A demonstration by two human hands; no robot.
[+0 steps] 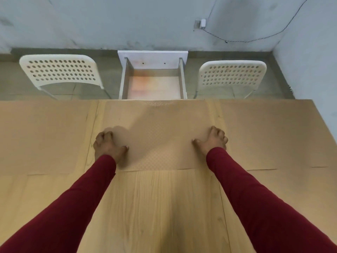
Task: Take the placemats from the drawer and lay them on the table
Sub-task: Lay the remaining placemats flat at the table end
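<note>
Left grip (pixel 109 145) and right grip (pixel 212 140) each pinch a side edge of the middle placemat (pixel 155 128), seemingly to square it on the counter (pixel 155 207).

The table (pixel 155 207) hides part of the drawer (pixel 153 84).

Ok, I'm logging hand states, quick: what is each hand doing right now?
Left hand: fingers curled, gripping the middle placemat at its left edge.
Right hand: fingers curled, gripping the same placemat's right edge.
</note>
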